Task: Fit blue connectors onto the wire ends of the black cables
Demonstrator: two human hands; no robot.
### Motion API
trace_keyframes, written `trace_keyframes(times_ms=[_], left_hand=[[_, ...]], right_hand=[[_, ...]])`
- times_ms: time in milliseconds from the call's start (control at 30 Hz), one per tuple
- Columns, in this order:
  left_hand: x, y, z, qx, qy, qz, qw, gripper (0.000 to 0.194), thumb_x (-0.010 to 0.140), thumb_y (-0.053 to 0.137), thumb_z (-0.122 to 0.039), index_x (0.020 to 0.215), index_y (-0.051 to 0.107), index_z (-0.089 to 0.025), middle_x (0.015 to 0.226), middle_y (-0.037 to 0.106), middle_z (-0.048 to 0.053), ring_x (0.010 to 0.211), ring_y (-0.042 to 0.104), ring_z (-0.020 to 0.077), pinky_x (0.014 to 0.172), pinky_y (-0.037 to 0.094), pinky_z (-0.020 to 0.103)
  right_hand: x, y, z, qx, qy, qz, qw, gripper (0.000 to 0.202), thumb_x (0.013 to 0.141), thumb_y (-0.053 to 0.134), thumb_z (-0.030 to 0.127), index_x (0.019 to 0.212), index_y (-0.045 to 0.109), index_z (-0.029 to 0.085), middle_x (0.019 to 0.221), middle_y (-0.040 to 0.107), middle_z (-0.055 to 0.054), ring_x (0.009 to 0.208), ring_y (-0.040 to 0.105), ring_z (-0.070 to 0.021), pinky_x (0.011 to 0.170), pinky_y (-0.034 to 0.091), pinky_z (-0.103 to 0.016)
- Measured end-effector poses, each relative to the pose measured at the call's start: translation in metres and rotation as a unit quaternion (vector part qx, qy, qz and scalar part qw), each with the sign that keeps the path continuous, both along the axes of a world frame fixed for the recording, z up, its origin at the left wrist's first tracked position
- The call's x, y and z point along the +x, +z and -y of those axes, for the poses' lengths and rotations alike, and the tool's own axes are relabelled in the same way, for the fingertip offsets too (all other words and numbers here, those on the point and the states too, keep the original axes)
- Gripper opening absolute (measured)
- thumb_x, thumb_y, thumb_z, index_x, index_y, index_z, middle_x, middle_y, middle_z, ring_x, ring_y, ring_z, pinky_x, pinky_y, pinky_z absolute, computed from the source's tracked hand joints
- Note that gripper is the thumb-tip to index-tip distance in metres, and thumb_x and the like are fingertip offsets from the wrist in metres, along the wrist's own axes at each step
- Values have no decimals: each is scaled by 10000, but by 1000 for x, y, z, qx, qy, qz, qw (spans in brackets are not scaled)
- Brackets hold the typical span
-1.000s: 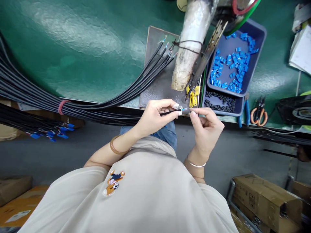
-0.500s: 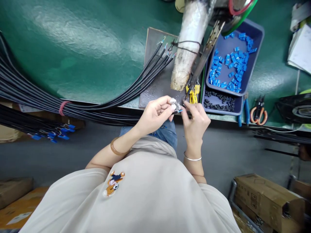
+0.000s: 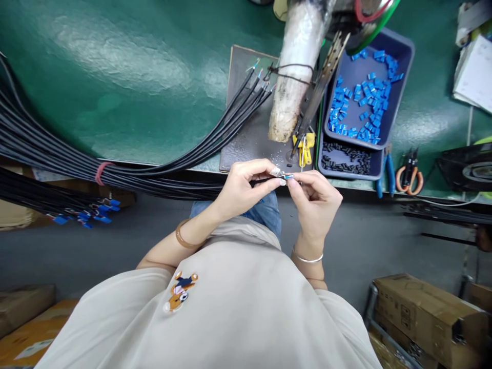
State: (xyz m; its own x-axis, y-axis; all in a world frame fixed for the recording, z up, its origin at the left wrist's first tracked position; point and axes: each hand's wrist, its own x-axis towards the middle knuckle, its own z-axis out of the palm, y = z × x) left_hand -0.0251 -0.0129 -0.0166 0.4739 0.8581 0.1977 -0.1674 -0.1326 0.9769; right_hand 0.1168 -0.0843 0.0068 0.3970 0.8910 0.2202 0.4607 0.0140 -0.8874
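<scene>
1. My left hand (image 3: 244, 188) is clamped on a black cable (image 3: 261, 180), round and smooth, pinched between thumb and forefinger; both fingertips wear a pale, crinkled covering.
2. The cable's end lies between my two hands, where thin wires (image 3: 288, 177), some of them blue, poke out of the dark sheath.
3. My right hand (image 3: 317, 197) has thumb and forefinger pressed together on those wires, its other fingers curled in.
4. Ahead of my left hand is a flat grey board (image 3: 249, 148) with pale crumbs on it, lying on the glossy green bench (image 3: 115, 102).
5. To the left of that hand sweeps a thick bundle of black cables (image 3: 57, 136), rubbery and curved, cinched by a soft pink tie (image 3: 100, 173).
6. Ahead of both hands hangs a scuffed whitish tube (image 3: 292, 77), brown at its mouth and bound with dark wire.
7. Beyond my right hand, a grey-blue plastic bin (image 3: 400, 95) holds loose, blocky blue pieces (image 3: 372, 95).
8. A second bin (image 3: 346, 175), partly under the first and nearer that hand, holds small black bits (image 3: 346, 159).
9. Right of the bins are pliers (image 3: 390, 174) with blue handles and cutters (image 3: 409, 177) with looped orange ones.
</scene>
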Motion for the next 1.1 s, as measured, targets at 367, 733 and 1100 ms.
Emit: trace_keyframes(times_ms=[367, 733, 1100], left_hand=[[-2, 5, -3, 154, 1, -56, 986, 226, 866, 696, -368, 792, 708, -154, 642, 586, 3, 544, 447, 92, 536, 356, 235], [2, -5, 4, 383, 30, -232, 894, 306, 1000, 436, -235, 766, 622, -170, 674, 597, 20, 615, 533, 131, 606, 400, 261], [-6, -1, 12, 26, 9, -30, 999, 157, 858, 704, -288, 840, 631, -151, 695, 647, -4, 610, 611, 88, 588, 474, 181]], right_hand=[[6, 2, 4, 27, 16, 67, 997, 70, 866, 666, 241, 861, 734, 224, 738, 636, 26, 499, 340, -53, 483, 305, -248], [16, 3, 4, 27, 75, 254, 964, 98, 905, 616, 200, 887, 707, 228, 808, 718, 3, 717, 648, -99, 645, 487, -233], [7, 0, -1, -15, 24, -34, 999, 102, 847, 704, 315, 854, 753, 226, 783, 678, 1, 591, 534, -77, 481, 327, -240]])
